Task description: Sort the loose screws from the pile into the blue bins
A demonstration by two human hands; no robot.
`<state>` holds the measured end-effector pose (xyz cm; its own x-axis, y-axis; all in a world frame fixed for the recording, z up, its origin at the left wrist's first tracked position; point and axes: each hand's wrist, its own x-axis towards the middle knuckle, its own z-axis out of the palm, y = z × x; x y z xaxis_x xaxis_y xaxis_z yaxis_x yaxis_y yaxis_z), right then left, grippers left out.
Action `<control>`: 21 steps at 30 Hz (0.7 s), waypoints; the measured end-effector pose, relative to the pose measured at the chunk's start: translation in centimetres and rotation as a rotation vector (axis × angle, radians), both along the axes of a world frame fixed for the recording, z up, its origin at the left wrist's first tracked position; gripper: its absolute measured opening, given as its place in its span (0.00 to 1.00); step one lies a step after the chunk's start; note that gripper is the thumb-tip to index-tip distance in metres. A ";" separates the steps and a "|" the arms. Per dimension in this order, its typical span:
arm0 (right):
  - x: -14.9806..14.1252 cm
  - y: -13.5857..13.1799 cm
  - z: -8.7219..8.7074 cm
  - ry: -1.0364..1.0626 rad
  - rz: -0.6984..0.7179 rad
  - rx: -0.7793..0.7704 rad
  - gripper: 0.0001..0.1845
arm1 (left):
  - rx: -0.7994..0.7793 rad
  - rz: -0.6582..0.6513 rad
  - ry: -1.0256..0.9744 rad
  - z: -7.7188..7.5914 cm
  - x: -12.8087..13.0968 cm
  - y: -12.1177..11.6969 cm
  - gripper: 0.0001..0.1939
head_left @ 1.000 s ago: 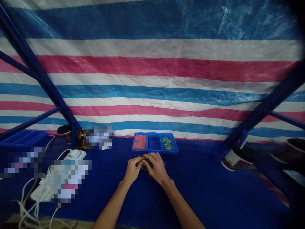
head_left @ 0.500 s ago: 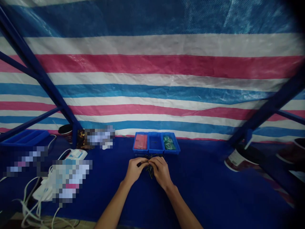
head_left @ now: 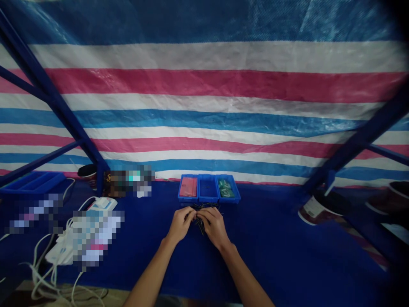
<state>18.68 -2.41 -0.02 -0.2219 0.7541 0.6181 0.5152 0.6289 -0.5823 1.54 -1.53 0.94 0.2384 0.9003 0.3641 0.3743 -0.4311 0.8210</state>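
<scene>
While the left-hand grip [head_left: 180, 224] and right-hand grip [head_left: 214, 228] are curled shut, a tangled bunch of thin dark pins [head_left: 200, 228] is held between them.

The pins lie crossed, with no single long axis, slightly nearer the right-hand grip; loose ends poke out beyond both grips, toward a blue three-compartment tray [head_left: 207, 201].

Hands [head_left: 180, 224] drawn slightly apart since a moment ago, more dark pins [head_left: 201, 226] showing between them
</scene>
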 end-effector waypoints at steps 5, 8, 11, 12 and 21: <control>0.1 -0.1 0.0 -0.045 -0.021 -0.025 0.12 | 0.009 -0.030 0.035 0.3 0.1 -0.1 0.19; 0.0 -0.2 0.2 -0.067 -0.029 -0.038 0.11 | 0.008 -0.036 0.036 0.3 0.2 -0.2 0.20; -0.1 -0.3 0.3 -0.063 -0.023 -0.053 0.10 | 0.011 -0.026 0.027 0.3 0.2 -0.2 0.20; -0.1 -0.3 0.3 -0.061 -0.022 -0.055 0.10 | 0.014 -0.025 0.027 0.3 0.2 -0.2 0.20; 0.0 -0.2 -0.1 -0.047 -0.002 -0.063 0.12 | 0.017 -0.025 0.030 0.2 0.2 0.0 0.19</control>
<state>18.69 -2.57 -0.07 -0.2480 0.7915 0.5586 0.5441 0.5909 -0.5956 1.75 -1.57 1.15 0.2721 0.8877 0.3715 0.3871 -0.4544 0.8023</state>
